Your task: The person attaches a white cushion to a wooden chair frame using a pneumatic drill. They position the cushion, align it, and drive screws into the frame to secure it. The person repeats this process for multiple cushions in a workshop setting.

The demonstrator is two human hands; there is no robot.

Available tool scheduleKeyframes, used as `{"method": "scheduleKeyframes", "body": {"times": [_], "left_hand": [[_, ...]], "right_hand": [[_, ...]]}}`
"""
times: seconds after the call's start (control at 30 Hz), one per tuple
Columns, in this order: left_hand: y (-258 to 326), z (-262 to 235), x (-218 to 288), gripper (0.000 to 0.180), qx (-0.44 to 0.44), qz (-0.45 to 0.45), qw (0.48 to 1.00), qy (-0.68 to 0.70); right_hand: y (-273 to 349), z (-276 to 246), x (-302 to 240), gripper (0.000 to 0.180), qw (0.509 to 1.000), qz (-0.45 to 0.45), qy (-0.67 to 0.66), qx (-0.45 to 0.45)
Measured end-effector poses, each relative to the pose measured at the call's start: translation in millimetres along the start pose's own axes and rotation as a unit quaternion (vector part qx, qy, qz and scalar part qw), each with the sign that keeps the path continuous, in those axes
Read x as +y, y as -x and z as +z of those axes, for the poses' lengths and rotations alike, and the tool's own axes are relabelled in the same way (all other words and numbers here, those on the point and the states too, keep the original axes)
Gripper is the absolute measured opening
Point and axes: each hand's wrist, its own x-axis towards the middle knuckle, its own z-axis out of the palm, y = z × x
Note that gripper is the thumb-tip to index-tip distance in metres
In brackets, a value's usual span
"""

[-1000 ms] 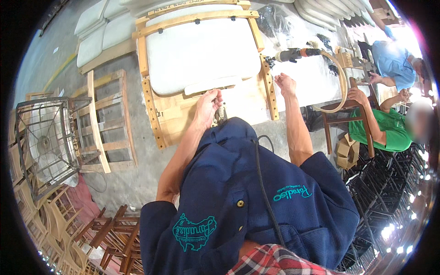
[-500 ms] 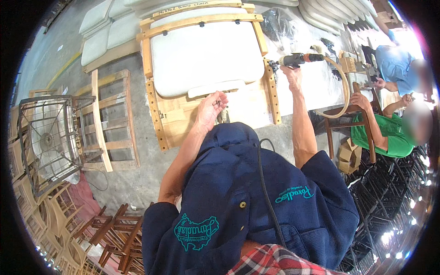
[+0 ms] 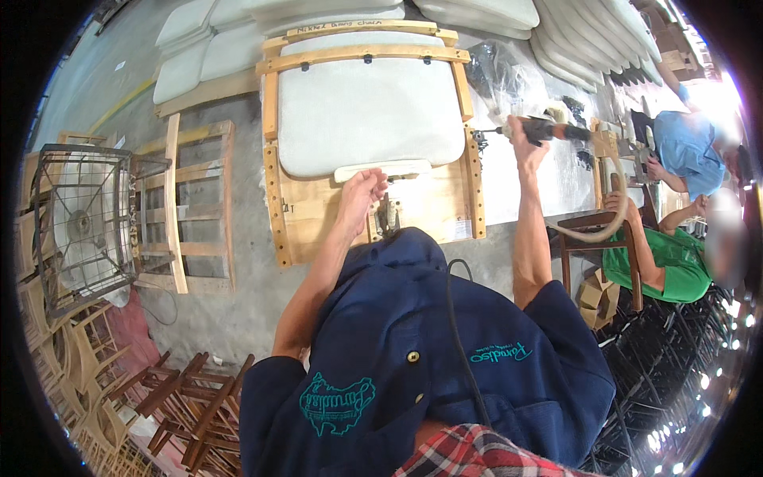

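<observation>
My right hand [image 3: 526, 147] grips a black and orange air screwdriver [image 3: 548, 129], with a pale hose looping from its rear end. Its thin bit points left, just right of the wooden jig [image 3: 475, 191]. Framed by the jig lies a white seat cushion [image 3: 369, 111], with a white padded bar [image 3: 383, 169] against its near edge. My left hand [image 3: 364, 192] is beside that bar, fingers curled in; whatever they hold is hidden. Close to these fingers, a metal toggle clamp [image 3: 388, 215] sits on the jig's board, partly covered by my clothing.
Stacked cushions [image 3: 576, 44] stand along the far side. On the left are a wooden pallet [image 3: 187, 211] and a caged fan [image 3: 83, 222]. To the right, a person in green [image 3: 668, 266] handles a brown wooden chair [image 3: 600, 246], beside a person in blue [image 3: 690, 151].
My left hand has turned from palm up to curled fingers beside the bar. The right hand and screwdriver have shifted slightly right and nearer. The whole view has shifted a little.
</observation>
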Motion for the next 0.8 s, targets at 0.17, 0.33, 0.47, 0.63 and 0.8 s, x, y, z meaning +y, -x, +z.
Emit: {"method": "scheduleKeyframes", "body": {"times": [0.17,0.33,0.47,0.63,0.8], "left_hand": [[-34.3,-0.6,27.6,0.025,0.045,0.091,0.978,-0.181],[-85.6,1.3,49.8,0.026,0.084,0.205,0.898,-0.379],[-123.8,-0.5,57.4,0.026,0.076,0.319,0.774,-0.541],[-144.0,8.2,65.5,0.030,-0.009,0.327,0.707,-0.627],[-136.7,5.2,69.1,0.031,-0.023,0.331,0.727,-0.602]], "right_hand": [[47.8,-4.1,-49.7,0.032,0.992,-0.025,-0.121,-0.011],[116.1,12.7,-80.3,0.029,0.956,0.072,-0.283,0.007],[146.5,10.4,-84.0,0.030,0.951,0.098,-0.293,-0.032],[166.5,-8.2,-93.2,0.032,0.960,0.117,-0.249,-0.046],[171.5,-19.2,-94.9,0.034,0.970,0.078,-0.229,-0.033]]}}
